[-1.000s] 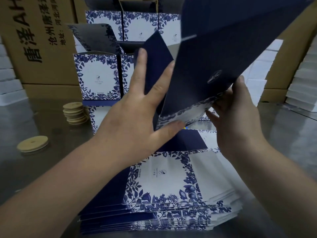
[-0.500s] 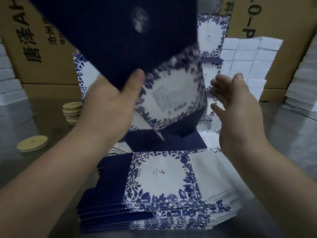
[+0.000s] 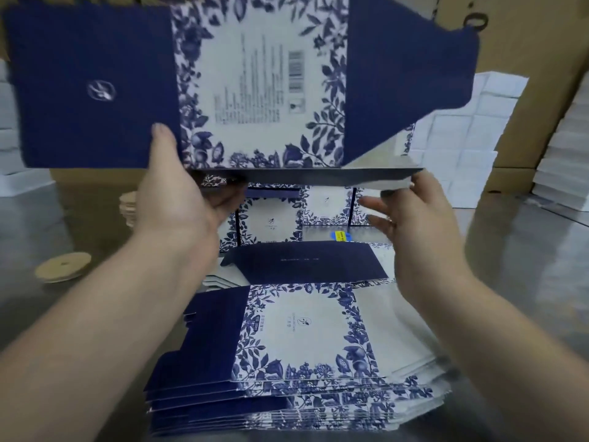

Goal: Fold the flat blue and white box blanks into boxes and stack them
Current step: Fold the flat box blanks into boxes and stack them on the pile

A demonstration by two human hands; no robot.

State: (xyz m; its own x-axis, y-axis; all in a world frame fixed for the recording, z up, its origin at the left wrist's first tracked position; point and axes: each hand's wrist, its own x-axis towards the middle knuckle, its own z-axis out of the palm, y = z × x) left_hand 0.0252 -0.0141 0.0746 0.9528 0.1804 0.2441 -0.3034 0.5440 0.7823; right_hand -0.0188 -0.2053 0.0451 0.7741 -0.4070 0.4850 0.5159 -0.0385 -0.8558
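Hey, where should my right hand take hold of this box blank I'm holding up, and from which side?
Take the grey flap jutting along the bottom edge of the box blank, coming from below on the right. The left hand pinches the lower left, and the right hand hangs open just under that free flap.

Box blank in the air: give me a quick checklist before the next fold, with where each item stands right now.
1. Left hand grips the raised blank: ok, thumb on its front.
2. Right hand grips it: not ok, fingers spread by its lower edge; contact cannot tell.
3. Clearance between raised blank and flat stack: ok, held above it.
4. Panels folded into shape: not ok, mostly spread flat.
5. Folded boxes standing behind: ok, partly hidden.
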